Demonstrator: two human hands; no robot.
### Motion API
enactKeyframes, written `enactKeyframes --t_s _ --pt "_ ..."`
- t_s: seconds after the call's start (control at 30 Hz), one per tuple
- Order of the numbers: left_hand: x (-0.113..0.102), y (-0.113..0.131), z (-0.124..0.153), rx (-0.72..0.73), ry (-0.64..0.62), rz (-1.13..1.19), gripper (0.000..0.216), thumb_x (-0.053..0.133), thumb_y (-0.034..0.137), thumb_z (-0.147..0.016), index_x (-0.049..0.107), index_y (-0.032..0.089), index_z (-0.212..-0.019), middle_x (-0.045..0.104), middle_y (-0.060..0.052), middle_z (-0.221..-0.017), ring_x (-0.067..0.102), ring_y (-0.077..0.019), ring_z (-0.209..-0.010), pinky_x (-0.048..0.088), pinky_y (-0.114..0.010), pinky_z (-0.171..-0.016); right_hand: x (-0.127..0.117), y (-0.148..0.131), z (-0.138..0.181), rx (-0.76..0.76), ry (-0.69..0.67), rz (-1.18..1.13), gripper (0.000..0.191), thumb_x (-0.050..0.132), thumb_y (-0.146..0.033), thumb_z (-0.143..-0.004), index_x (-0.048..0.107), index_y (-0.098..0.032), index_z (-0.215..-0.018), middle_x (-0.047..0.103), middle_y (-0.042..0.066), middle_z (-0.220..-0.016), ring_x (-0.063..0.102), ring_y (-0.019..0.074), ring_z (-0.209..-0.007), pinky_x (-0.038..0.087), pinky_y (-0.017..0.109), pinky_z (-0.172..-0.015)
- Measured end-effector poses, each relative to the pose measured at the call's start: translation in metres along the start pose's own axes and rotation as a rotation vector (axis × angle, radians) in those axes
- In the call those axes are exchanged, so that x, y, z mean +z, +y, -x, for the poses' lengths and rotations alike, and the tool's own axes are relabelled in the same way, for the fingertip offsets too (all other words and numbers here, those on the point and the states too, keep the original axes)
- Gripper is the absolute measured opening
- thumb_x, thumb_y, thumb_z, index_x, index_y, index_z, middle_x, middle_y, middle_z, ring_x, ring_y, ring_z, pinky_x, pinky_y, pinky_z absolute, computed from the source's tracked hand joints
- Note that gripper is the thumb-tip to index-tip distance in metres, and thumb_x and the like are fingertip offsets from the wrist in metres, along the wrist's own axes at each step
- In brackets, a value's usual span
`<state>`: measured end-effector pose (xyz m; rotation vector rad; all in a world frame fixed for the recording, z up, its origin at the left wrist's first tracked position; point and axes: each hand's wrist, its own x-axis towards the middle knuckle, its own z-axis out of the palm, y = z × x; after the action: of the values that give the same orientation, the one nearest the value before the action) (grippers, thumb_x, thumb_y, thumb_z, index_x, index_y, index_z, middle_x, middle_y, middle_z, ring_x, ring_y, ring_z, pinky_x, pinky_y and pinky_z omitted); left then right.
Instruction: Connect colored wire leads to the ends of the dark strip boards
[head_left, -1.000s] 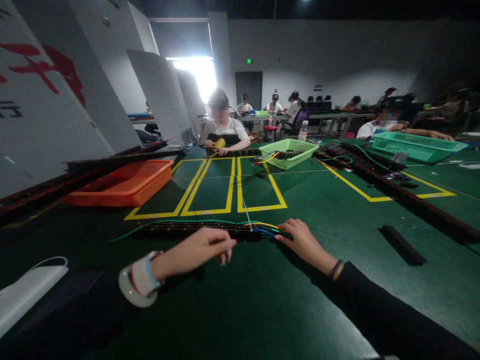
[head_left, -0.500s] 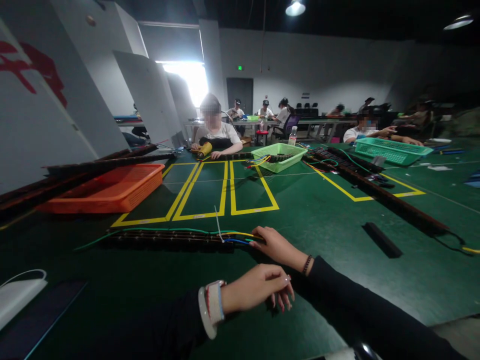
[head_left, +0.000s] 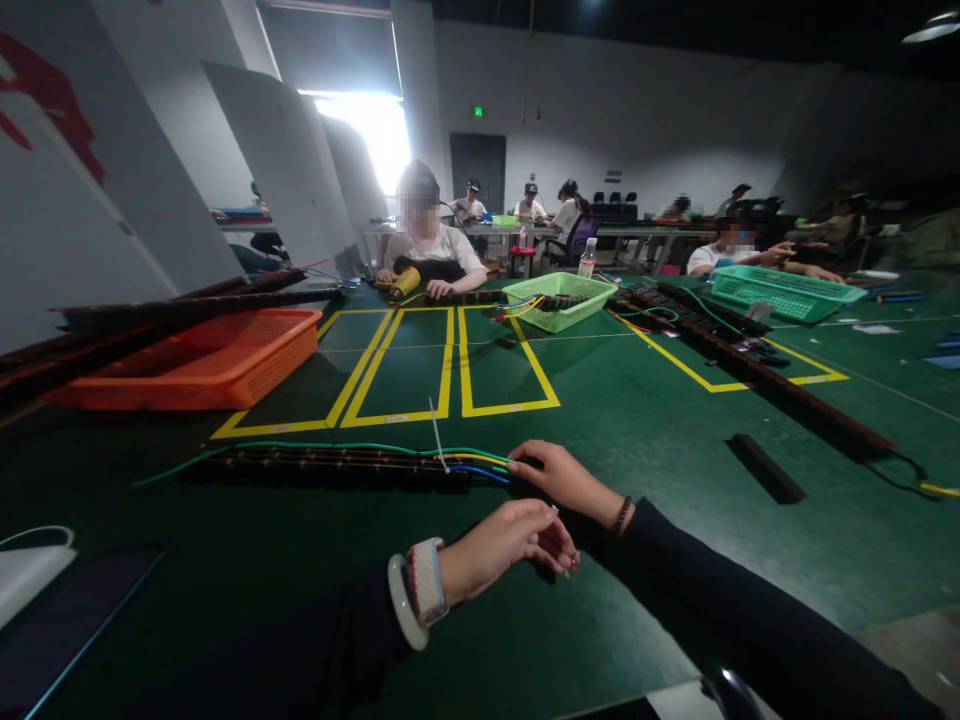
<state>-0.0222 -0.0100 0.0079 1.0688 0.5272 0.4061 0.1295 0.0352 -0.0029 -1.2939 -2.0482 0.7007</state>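
Observation:
A long dark strip [head_left: 322,468] with a green wire [head_left: 300,446] along its top lies across the table before me. A white cable tie [head_left: 437,436] sticks up near its right end, where green, yellow and blue wires come out. My right hand [head_left: 566,482] pinches those wires at their right ends; the fingertips are partly hidden. Nearer to me, my left hand [head_left: 499,545] hovers over the table just below my right hand. Its fingers are loosely curved and apart, with nothing visible in them.
An orange basket [head_left: 262,370] stands left, beneath dark strips. A green basket [head_left: 559,315] holding wired parts stands ahead, past yellow tape outlines. A black bar [head_left: 765,468] and a long strip [head_left: 810,410] lie right. A phone [head_left: 90,610] lies at near left. Co-workers sit opposite.
My left hand has risen slightly and its fingers reach further right. My right hand stays at the wires, the green one now lying beside the yellow there. The view has tilted slightly down.

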Motion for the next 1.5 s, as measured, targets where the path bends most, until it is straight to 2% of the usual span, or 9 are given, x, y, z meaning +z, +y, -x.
enactKeyframes --t_s 0.1,0.23,0.33,0.6,0.8,1.03,1.3,1.4,1.5 --pt "-0.0008 -0.0013 -0.0008 -0.003 -0.013 -0.014 0.037 0.051 0.045 -0.082 0.06 0.01 -0.079 0.065 -0.011 -0.08 0.063 -0.0183 -0.075 0.046 -0.032 -0.074 -0.0006 -0.001 0.0011 0.015 -0.053 -0.047 0.019 0.061 -0.033 -0.082 0.067 -0.018 -0.092 0.068 0.002 -0.089 0.061 0.0159 -0.081 0.045 0.027 -0.072" --pt "-0.0007 -0.0006 -0.0013 -0.009 0.035 0.034 0.035 0.052 0.042 -0.082 0.06 0.009 -0.079 0.066 -0.014 -0.083 0.064 -0.0196 -0.076 0.046 -0.035 -0.077 0.0007 -0.0022 0.0035 0.035 0.005 -0.079 0.016 0.065 -0.031 -0.078 0.067 -0.018 -0.088 0.067 0.002 -0.086 0.06 0.0153 -0.08 0.045 0.025 -0.07" --pt "-0.0004 0.002 -0.0019 -0.022 0.076 0.114 0.032 0.052 0.037 -0.083 0.06 0.007 -0.08 0.066 -0.018 -0.089 0.064 -0.0216 -0.081 0.046 -0.039 -0.082 0.001 -0.0049 0.0052 0.009 0.044 -0.044 0.013 0.065 -0.029 -0.078 0.066 -0.018 -0.084 0.067 0.001 -0.083 0.06 0.0146 -0.078 0.044 0.024 -0.069" --pt "-0.0046 -0.0007 -0.0047 -0.031 0.075 0.214 0.027 0.05 0.03 -0.085 0.06 0.006 -0.086 0.067 -0.019 -0.093 0.064 -0.0249 -0.09 0.043 -0.044 -0.092 0.0041 -0.004 0.0063 0.003 -0.027 -0.131 0.014 0.06 -0.027 -0.082 0.06 -0.017 -0.092 0.069 0.002 -0.083 0.063 0.0141 -0.075 0.046 0.022 -0.065" --pt "-0.0069 -0.0023 -0.0057 -0.021 0.084 0.323 0.026 0.047 0.028 -0.087 0.059 0.005 -0.091 0.065 -0.018 -0.093 0.063 -0.0253 -0.094 0.04 -0.046 -0.097 0.0039 -0.0059 0.0076 -0.041 0.048 0.02 0.012 0.06 -0.024 -0.083 0.063 -0.018 -0.092 0.069 0.004 -0.086 0.064 0.0161 -0.079 0.046 0.025 -0.069" --pt "-0.0064 -0.0018 -0.0045 -0.029 0.084 0.282 0.028 0.042 0.027 -0.089 0.058 0.004 -0.089 0.064 -0.02 -0.094 0.064 -0.0267 -0.093 0.04 -0.047 -0.097 0.0023 -0.0044 0.0064 -0.044 0.007 0.069 0.025 0.068 -0.03 -0.076 0.065 -0.017 -0.098 0.069 0.005 -0.092 0.063 0.0179 -0.084 0.046 0.028 -0.075" --pt "-0.0028 0.0021 -0.0035 -0.054 0.12 0.322 0.027 0.047 0.028 -0.087 0.055 0.006 -0.099 0.064 -0.019 -0.097 0.065 -0.0245 -0.091 0.04 -0.046 -0.097 0.0013 -0.0042 0.0085 -0.148 0.113 0.222 0.017 0.067 -0.025 -0.078 0.067 -0.018 -0.093 0.067 0.005 -0.082 0.058 0.0161 -0.077 0.043 0.028 -0.071" --pt "-0.0048 0.0012 -0.0047 -0.023 0.12 0.408 0.028 0.047 0.03 -0.088 0.053 0.009 -0.104 0.063 -0.016 -0.103 0.064 -0.0233 -0.092 0.039 -0.045 -0.098 0.0005 -0.0043 0.0093 -0.239 0.155 0.237 0.014 0.064 -0.017 -0.079 0.067 -0.017 -0.093 0.067 0.005 -0.084 0.056 0.0155 -0.078 0.042 0.027 -0.072" --pt "-0.0073 -0.0004 -0.0076 0.054 0.17 0.52 0.028 0.045 0.033 -0.089 0.055 0.01 -0.1 0.062 -0.014 -0.103 0.061 -0.0212 -0.096 0.038 -0.041 -0.099 0.0017 -0.0046 0.0092 -0.291 0.18 0.308 0.02 0.059 -0.006 -0.076 0.066 -0.017 -0.091 0.067 0.004 -0.081 0.053 0.0157 -0.077 0.04 0.027 -0.072"
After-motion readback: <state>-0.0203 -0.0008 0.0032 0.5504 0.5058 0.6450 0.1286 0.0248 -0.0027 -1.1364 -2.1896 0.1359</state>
